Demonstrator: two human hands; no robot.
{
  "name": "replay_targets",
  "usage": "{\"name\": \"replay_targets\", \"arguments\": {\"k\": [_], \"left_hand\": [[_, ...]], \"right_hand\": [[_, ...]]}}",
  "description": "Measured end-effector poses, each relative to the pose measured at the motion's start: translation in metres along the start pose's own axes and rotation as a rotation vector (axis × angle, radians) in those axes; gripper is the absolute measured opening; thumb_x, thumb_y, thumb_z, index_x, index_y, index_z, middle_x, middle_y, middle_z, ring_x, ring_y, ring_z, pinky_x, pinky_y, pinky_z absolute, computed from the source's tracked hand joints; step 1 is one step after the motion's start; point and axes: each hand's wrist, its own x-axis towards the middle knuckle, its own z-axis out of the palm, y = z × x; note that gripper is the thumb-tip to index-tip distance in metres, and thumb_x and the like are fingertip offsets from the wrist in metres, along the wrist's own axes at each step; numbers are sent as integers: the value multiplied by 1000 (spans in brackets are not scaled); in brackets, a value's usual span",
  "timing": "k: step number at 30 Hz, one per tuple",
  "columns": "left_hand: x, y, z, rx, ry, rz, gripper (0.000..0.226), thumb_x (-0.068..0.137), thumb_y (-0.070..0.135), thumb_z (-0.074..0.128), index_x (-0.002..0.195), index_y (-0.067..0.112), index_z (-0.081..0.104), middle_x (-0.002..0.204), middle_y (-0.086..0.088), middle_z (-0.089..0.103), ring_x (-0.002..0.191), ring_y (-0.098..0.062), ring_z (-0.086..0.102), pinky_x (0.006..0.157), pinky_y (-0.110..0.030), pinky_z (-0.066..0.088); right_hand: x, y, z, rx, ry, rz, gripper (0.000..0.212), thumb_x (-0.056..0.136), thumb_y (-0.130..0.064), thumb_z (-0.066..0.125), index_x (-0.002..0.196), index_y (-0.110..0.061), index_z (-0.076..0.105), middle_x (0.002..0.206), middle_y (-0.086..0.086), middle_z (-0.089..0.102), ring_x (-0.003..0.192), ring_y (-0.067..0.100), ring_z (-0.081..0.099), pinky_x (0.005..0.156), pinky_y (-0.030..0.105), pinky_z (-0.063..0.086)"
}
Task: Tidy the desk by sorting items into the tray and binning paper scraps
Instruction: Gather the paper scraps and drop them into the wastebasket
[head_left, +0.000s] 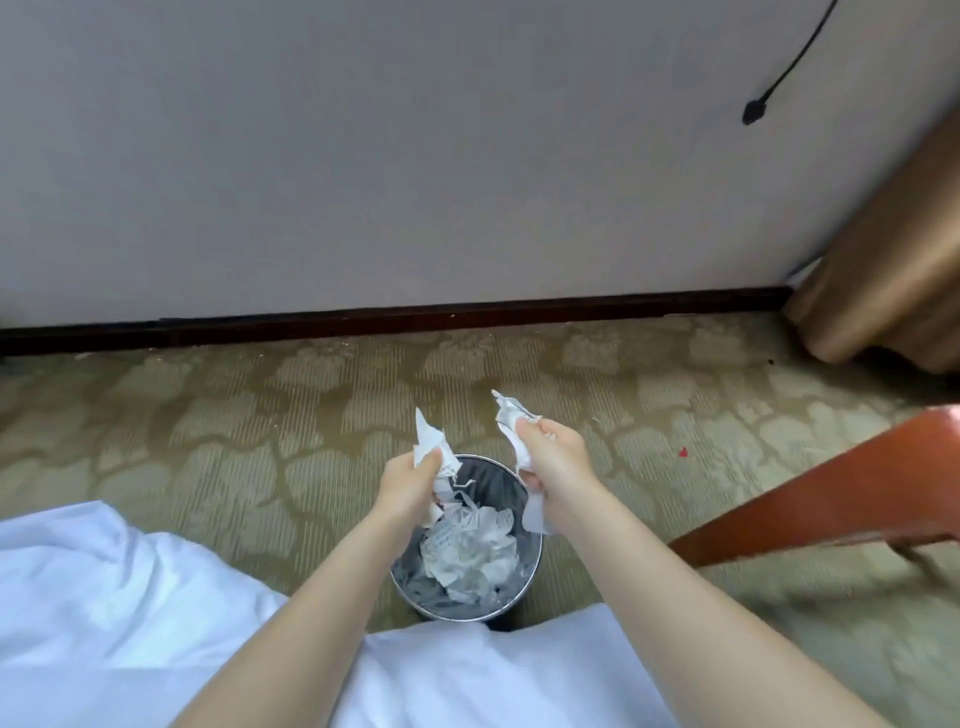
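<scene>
A round metal bin (531, 566) stands on the carpet right below my hands, with several crumpled white paper scraps (467, 551) inside it. My left hand (408, 483) grips a torn piece of white paper (428, 439) over the bin's left rim. My right hand (553, 457) grips another crumpled paper piece (511, 421) over the bin's right rim; its lower end (535, 512) hangs below my fist. Both arms reach forward from the bottom of the view.
A reddish wooden furniture edge (831, 493) slants in from the right. White cloth (104, 597) covers the lower left and centre. A dark skirting board (395, 319) runs along the wall, a tan curtain (883, 260) hangs at right, and a black cable (753, 111) dangles.
</scene>
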Motion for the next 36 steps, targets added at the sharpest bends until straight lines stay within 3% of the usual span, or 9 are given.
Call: {"name": "replay_targets", "arguments": {"k": [4,9,15,19,21,24,27,31,36], "left_hand": [[31,-20,7,22,10,-29,32,99,23,42,70,12,47,60,-3,40,51,-16,39,44,-23,29],[60,-44,14,105,-94,-64,31,97,22,44,68,11,44,60,-2,43,53,-17,44,42,-19,31],[79,-92,18,148,-65,-187,28,95,26,45,71,11,44,70,-8,48,64,-22,47,59,-28,38],[86,-113,20,149,-78,-257,28,94,21,48,68,12,49,65,-4,52,60,-20,50,58,-27,39],[87,-115,22,93,-105,-310,22,94,21,48,76,11,55,75,-6,58,68,-21,55,60,-27,45],[84,-116,24,101,-144,-355,22,95,21,48,73,17,51,79,-3,54,75,-19,52,64,-27,46],[85,-113,22,239,-153,-285,23,95,23,48,73,18,50,78,-10,52,74,-24,50,72,-30,40],[79,-89,23,391,-193,-165,26,96,28,48,114,10,55,119,-13,59,106,-29,57,88,-35,44],[50,-34,40,591,-355,97,29,97,32,46,117,13,55,111,-4,60,97,-21,60,78,-29,45]], "right_hand": [[31,39,15,3,36,80,33,92,-20,56,62,-19,43,53,-3,39,48,13,31,35,17,28],[62,83,34,-33,54,171,11,94,-26,54,100,-17,54,72,-1,42,53,14,35,37,18,33],[81,118,46,-39,104,232,9,94,-24,55,89,-17,54,76,2,48,63,18,42,51,23,38],[93,139,48,-49,118,297,12,95,-25,53,87,-17,56,74,3,47,59,16,46,51,24,41],[93,147,51,-89,63,332,18,94,-25,51,102,-13,60,92,6,57,72,21,55,66,31,50],[89,145,46,-175,-16,362,28,95,-21,49,121,-13,57,115,5,57,97,21,51,87,32,42],[85,131,33,-233,-62,376,35,97,-23,49,131,-14,50,120,4,52,101,18,45,85,29,34],[73,108,8,-389,-98,243,28,97,-20,49,122,-12,56,117,2,55,99,17,48,84,28,38],[42,79,-37,-673,-192,24,21,95,-19,51,113,-11,60,111,2,59,102,15,53,86,25,40]]}}
